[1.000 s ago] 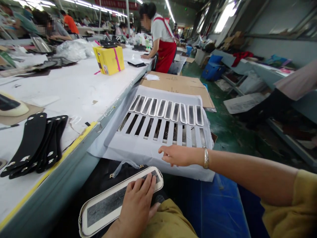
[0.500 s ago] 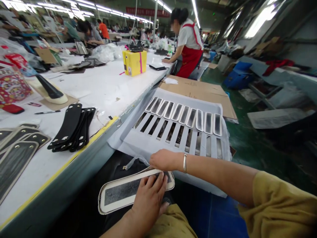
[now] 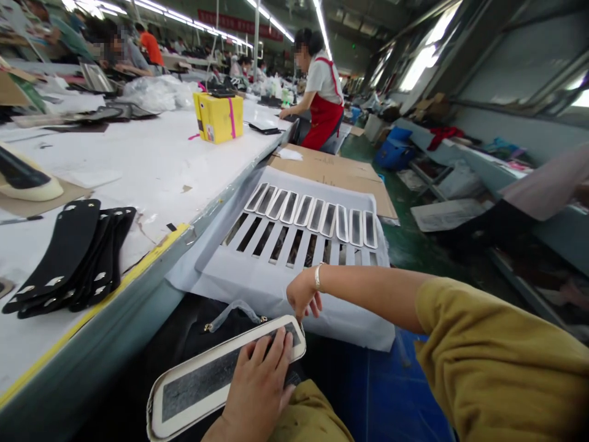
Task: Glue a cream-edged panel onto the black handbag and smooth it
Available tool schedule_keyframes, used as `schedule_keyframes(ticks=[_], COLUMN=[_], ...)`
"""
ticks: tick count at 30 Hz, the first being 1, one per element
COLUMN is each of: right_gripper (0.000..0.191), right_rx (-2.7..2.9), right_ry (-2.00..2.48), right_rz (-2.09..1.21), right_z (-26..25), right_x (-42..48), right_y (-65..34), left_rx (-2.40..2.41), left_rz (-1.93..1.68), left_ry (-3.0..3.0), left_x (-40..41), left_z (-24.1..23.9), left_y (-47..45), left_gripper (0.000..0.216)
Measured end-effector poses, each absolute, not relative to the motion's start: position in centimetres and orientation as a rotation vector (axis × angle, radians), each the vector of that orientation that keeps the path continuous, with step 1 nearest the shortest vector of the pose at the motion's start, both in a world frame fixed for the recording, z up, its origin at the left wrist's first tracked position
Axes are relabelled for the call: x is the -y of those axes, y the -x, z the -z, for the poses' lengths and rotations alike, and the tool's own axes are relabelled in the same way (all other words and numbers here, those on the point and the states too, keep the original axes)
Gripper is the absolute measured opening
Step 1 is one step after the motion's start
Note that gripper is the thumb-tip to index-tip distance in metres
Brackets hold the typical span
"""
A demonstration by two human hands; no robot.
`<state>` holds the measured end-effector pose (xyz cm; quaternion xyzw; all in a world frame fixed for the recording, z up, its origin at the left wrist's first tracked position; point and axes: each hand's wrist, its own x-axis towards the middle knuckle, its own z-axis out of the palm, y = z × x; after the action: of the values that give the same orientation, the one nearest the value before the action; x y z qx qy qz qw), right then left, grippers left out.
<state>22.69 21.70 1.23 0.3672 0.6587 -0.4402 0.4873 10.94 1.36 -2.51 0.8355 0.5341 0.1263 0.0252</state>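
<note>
Left hand (image 3: pixel 260 380) lies flat on long rounded panel (image 3: pixel 209 376), fingers extended, thumb past near edge; right hand (image 3: pixel 304 293) at panel's far end, fingers bent, can't tell if gripping; black strips (image 3: pixel 69 248) on counter (image 3: pixel 154 162), well left of both hands

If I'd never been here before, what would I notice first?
Probably the bright yellow box with a pink strap on the white table at left. Nearer, the left hand lies on a long, pale-rimmed panel, with the right hand at its far end. Beyond them, a row of small, dark, white-edged pieces lies on white sheeting.
</note>
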Motion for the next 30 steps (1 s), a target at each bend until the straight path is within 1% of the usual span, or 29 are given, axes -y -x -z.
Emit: schedule_keyframes(ticks=[3, 5, 8, 12, 15, 18, 22, 24, 26, 28, 30], right_gripper=[0.013, 0.016, 0.026, 0.025, 0.028, 0.03, 0.03, 0.03, 0.028, 0.027, 0.034], right_rx=[-1.454, -1.523, -1.803, -2.147, -2.369, -2.446, -2.451, -2.457, -2.442, -2.362, -2.222], right_ry=[-0.985, -0.984, -0.968, -0.939, -0.825, -0.756, -0.739, -0.747, -0.767, -0.831, -0.976], right_rz=[1.361, 1.363, 1.211, 1.0, 0.718, 0.515, 0.449, 0.495, 0.66, 0.962, 1.306], right_z=[-1.1, -1.3, -1.8, -2.6, -3.7, -4.9, -5.7, -5.4, -4.8, -4.2, -3.8], right_x=[-20.7, -19.6, -18.2, -17.7, -17.5, -16.8, -16.2, -16.4, -16.8, -17.1, -16.9], right_y=[-24.7, -25.4, -26.0, -26.7, -27.2, -27.4, -27.3, -27.0, -27.0, -27.4, -28.2], left_rx=[-1.649, -1.649, -1.621, -1.614, -1.621, -1.635, -1.646, -1.648, -1.639, -1.623, -1.602], left_rz=[-0.428, -0.458, -0.495, -0.44, -0.36, -0.299, -0.27, -0.259, -0.237, -0.219, -0.214], left_ry=[-2.58, -2.568, -2.555, -2.553, -2.567, -2.576, -2.572, -2.564, -2.559, -2.558, -2.565], left_x=[-1.3, -1.4, -1.7, -2.2, -2.3, -2.3, -2.5, -2.7, -2.8, -2.9, -2.8], left_z=[2.9, 2.8, 2.4, 2.0, 2.1, 2.1, 1.6, 1.4, 1.2, 1.2, 1.2], left_y=[-10.9, -10.8, -10.9, -11.2, -11.4, -11.5, -11.5, -11.4, -11.2, -10.9, -10.7], left_gripper=[0.072, 0.072, 0.075, 0.08, 0.078, 0.075, 0.074, 0.072, 0.07, 0.07, 0.071])
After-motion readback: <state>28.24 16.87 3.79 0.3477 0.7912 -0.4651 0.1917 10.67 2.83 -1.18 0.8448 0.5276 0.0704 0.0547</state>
